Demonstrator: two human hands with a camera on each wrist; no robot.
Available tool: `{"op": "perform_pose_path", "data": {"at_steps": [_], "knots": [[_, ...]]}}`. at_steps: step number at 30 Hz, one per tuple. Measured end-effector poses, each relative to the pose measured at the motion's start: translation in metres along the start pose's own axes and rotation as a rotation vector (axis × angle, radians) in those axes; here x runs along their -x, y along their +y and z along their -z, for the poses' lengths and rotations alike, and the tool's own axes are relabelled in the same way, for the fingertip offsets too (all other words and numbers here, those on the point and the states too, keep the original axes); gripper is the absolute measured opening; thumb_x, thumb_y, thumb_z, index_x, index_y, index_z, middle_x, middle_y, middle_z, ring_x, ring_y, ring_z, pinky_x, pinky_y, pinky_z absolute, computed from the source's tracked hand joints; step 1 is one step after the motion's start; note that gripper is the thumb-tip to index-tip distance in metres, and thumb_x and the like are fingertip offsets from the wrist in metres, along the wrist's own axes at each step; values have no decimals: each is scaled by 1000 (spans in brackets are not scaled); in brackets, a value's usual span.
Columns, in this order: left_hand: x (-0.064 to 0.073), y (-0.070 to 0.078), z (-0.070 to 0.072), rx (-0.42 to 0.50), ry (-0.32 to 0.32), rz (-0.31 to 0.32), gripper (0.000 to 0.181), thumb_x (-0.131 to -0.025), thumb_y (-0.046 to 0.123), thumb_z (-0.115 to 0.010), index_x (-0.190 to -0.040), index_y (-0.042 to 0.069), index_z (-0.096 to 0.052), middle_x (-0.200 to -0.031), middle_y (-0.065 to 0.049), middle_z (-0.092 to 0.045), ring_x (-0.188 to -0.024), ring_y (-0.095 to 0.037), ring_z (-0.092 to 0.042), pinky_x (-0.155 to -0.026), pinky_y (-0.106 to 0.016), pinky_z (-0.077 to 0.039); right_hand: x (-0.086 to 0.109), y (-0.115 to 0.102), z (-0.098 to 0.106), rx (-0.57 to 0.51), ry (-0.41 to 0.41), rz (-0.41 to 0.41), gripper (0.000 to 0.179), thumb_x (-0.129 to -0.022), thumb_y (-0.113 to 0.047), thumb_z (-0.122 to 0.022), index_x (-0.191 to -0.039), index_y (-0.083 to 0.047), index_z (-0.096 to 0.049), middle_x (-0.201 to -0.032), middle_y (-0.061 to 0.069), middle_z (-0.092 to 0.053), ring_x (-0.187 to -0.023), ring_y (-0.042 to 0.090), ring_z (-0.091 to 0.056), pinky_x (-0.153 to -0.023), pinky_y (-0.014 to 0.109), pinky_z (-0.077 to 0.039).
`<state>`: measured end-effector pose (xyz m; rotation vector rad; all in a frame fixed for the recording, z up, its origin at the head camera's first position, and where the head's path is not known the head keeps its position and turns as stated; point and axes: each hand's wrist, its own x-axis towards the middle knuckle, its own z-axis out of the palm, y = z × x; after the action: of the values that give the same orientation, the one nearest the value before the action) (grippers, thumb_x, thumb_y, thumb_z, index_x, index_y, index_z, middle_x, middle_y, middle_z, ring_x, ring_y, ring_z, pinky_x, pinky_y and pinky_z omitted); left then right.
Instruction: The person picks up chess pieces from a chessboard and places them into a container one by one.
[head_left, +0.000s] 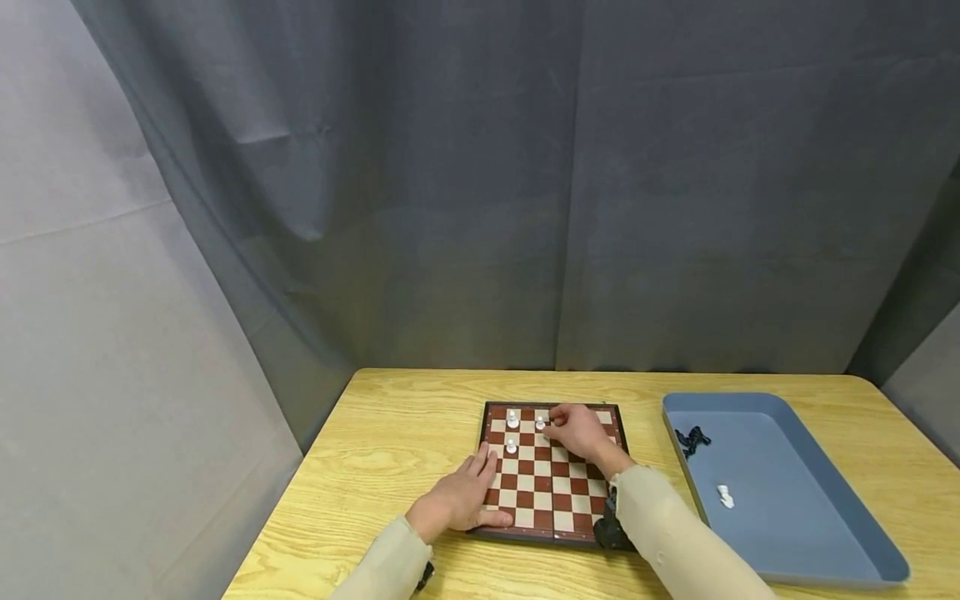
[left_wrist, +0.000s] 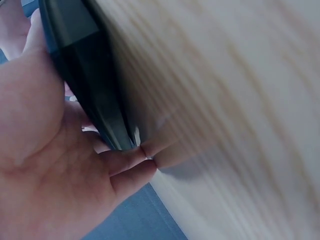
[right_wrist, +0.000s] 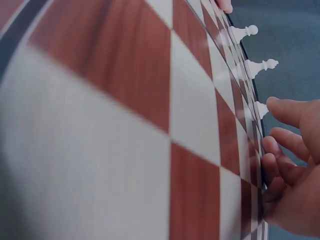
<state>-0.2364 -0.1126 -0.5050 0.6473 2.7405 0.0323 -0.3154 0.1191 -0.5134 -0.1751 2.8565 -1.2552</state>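
A folding chessboard [head_left: 522,483] with red-brown and cream squares lies on the table. My left hand [head_left: 467,492] rests at its left edge, fingers extended along the side and thumb on the near corner. In the left wrist view, the fingers touch the board's dark rim [left_wrist: 90,80]. Near the board's far side, my right hand [head_left: 581,431] is beside a white pawn [head_left: 540,423], thumb and index finger apart. The right wrist view has its thumb overlapping that piece's top. Two more white pieces stand to the left: one [head_left: 512,419] farther back, one pawn [head_left: 512,447] nearer.
A blue-grey tray [head_left: 810,500] sits right of the board. Black chess pieces [head_left: 692,440] lie by its left wall, with white pieces [head_left: 724,497] nearer. Wood-grain table surface [head_left: 375,450] extends left of the board. Grey curtains [head_left: 480,183] hang behind the table.
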Motion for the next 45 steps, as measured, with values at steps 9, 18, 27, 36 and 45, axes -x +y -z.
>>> {"op": "perform_pose_path", "data": {"at_steps": [9, 18, 27, 36, 45], "knots": [[-2, -1, -1, 5, 8, 4, 102, -79, 72, -48, -154, 11, -12, -158, -9, -4, -140, -28, -22, -102, -39, -37, -4, -2, -9, 63, 59, -24, 34, -85, -22, -71, -111, 0, -67, -89, 5, -65, -78, 20, -60, -73, 41, -48], [-3, -1, -2, 3, 2, 9, 103, -78, 73, -47, -154, 12, -11, -158, -8, -3, -140, -27, -21, -102, -39, -38, -4, -5, -11, 165, 69, -1, 32, -84, -25, -71, -110, -6, -70, -85, 2, -65, -82, 25, -60, -78, 45, -46], [-2, 1, -2, -14, 14, 5, 102, -78, 73, -48, -153, 12, -15, -158, -9, -5, -140, -27, -24, -99, -39, -41, -3, -7, -13, 163, 76, -37, 29, -85, -27, -71, -110, -12, -71, -89, 0, -64, -88, 28, -57, -74, 46, -37], [-1, 2, 2, -4, 4, 7, 103, -78, 72, -48, -153, 12, -13, -158, -8, -4, -140, -27, -23, -98, -39, -41, -3, -7, -11, 165, 73, -21, 24, -85, -27, -71, -105, -13, -72, -86, -2, -64, -82, 25, -56, -75, 47, -37], [0, 2, 0, -18, 6, 18, 103, -78, 73, -48, -153, 12, -14, -158, -8, -5, -140, -27, -23, -99, -38, -41, -3, -3, -7, 66, 29, -29, 16, -85, -22, -71, -94, -8, -69, -79, 0, -61, -68, 16, -52, -67, 37, -43]]}}
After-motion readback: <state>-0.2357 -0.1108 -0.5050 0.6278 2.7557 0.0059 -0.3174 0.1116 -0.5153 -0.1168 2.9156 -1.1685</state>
